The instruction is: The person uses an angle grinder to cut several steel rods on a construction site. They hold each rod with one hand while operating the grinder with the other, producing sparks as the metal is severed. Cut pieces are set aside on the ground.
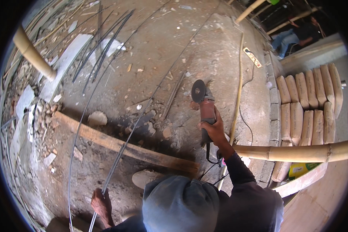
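Observation:
My right hand (216, 131) is closed around the dark grip of an angle grinder (207, 108), held up over the ground right of the middle. A dark cutting disc (198, 91) sits at its head, pointing away from me, apart from any rod. A black cord hangs from its rear end. At the lower left my left hand (101, 205) is closed on thin steel rods (118, 156); they run far up across the floor, passing over a wooden plank (127, 149). Left of that hand lies another thin rod (74, 150), apart from it.
Several dark rods (108, 38) lie at the far left near a bamboo post (33, 54) and rubble. A bamboo pole (294, 152) crosses at right, before stacked paper sacks (311, 89). A power strip (252, 57) lies farther off. A person (297, 36) sits at the far right.

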`<state>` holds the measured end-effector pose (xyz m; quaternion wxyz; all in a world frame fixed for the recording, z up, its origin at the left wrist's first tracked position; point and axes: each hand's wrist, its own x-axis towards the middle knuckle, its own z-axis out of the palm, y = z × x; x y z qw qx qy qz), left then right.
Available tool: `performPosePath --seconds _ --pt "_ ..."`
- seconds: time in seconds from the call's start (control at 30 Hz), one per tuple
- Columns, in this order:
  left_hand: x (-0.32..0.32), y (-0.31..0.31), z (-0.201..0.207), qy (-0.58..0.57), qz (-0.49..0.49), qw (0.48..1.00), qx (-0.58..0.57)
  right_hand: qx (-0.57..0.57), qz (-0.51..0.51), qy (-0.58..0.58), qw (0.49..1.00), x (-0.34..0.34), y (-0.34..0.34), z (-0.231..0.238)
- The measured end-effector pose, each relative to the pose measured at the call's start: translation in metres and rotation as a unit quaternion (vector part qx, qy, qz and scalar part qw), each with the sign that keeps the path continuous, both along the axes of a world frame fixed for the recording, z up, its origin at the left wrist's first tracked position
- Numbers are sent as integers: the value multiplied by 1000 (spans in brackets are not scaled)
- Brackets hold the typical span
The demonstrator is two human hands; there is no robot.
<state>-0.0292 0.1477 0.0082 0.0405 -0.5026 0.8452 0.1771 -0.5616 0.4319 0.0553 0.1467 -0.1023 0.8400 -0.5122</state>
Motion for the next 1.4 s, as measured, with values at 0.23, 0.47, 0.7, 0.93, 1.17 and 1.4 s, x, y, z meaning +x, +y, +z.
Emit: performPosePath --seconds 0.23,0.47,0.7,0.93,1.17,1.4 --pt "3 -2 -6 11 -17 1000 -18 -19 -52 -11 998 -22 16 4" --pt "3 -1 -4 -1 -20 999 -31 -108 -138 -131 976 -78 32 -10" --pt "7 -1 -6 2 -20 1000 -8 -302 -94 -287 904 -145 52 -31" --pt "6 0 -3 -12 4 1000 8 -345 -89 -340 870 -182 52 -50" --pt "-1 -1 2 -23 5 1000 7 -371 -75 -364 851 -180 51 -55" --pt "0 -3 -4 -30 16 999 7 -185 -100 -290 934 -177 52 -42"
